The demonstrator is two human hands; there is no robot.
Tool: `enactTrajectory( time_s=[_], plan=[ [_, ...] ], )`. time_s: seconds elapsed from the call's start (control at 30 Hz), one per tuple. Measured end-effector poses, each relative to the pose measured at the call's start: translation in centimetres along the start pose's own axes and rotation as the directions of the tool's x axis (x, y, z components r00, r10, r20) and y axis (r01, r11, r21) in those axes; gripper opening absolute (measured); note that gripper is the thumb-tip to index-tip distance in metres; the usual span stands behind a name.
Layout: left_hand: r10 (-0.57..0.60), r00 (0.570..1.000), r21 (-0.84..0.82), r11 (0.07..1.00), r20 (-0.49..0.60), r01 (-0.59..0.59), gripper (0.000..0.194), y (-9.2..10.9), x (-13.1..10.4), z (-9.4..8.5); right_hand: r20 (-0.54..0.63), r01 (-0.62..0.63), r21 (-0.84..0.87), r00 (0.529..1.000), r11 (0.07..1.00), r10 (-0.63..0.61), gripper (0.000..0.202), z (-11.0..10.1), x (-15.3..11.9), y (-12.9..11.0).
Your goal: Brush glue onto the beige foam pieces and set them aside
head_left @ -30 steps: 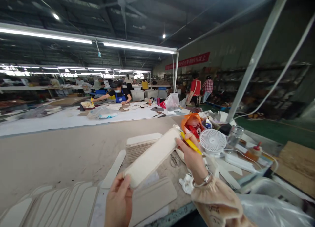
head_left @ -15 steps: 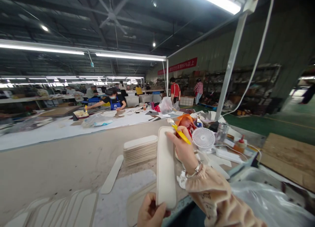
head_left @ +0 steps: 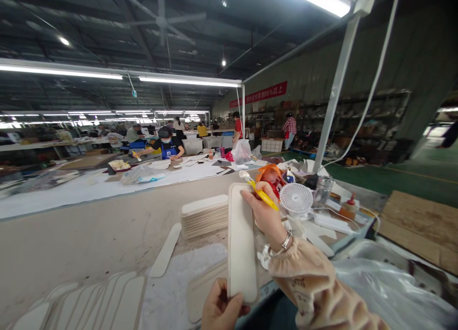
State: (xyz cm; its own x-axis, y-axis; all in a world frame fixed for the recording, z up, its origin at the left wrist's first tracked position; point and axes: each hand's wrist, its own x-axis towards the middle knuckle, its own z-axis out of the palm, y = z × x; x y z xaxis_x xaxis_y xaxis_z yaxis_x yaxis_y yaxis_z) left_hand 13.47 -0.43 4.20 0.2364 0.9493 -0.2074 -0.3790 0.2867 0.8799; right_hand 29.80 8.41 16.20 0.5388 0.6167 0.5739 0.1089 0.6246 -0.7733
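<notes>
A long cream panel with rounded corners (head_left: 242, 244) is held up in front of me, its long side nearly upright. My left hand (head_left: 222, 307) pinches the panel's lower end, thumb on the front face. At the upper right edge, my right hand (head_left: 266, 210) rests its thumb against the panel and also grips a yellow-handled brush (head_left: 265, 196) with whitish bristles pointing up and left. Behind the panel stands a neat stack of similar cream pieces (head_left: 203, 218). A single narrow cream strip (head_left: 166, 250) lies left of that stack, and another rounded piece (head_left: 200, 292) is partly hidden by my left hand.
Overlapping cream panels (head_left: 103, 303) fan out at the lower left. To the right are a white fan (head_left: 296, 198), an orange bag (head_left: 269, 174), a clear jar (head_left: 323, 190) and a red-capped bottle (head_left: 348, 207). Across the table a co-worker in a blue apron (head_left: 169, 149) holds a yellow-handled tool.
My hands, the panel and the brush stay almost in place. The co-worker's outstretched hand has moved away from the container towards their body. A person in red in the background has turned and shifted left.
</notes>
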Motion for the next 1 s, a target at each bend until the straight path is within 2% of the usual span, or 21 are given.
enactTrajectory(
  time_s=[0.33,0.57,1.0],
  plan=[
    [0.010,1.000,-0.031,0.999,0.003,-0.010,0.040,-0.1,-0.1,0.1,-0.011,0.012,-0.006,1.000,1.000,-0.012,0.033,-1.0,0.3,0.1],
    [-0.028,0.997,-0.002,1.000,0.067,0.028,0.032,1.0,-1.0,0.4,0.008,-0.055,-0.044,0.998,0.997,0.056,0.037,-1.9,0.4,0.2],
    [-0.067,0.990,-0.041,0.997,0.121,0.073,0.031,0.6,-1.1,-0.1,0.007,-0.052,-0.038,0.999,0.998,0.053,0.037,-2.5,0.4,-0.2]
  ],
)
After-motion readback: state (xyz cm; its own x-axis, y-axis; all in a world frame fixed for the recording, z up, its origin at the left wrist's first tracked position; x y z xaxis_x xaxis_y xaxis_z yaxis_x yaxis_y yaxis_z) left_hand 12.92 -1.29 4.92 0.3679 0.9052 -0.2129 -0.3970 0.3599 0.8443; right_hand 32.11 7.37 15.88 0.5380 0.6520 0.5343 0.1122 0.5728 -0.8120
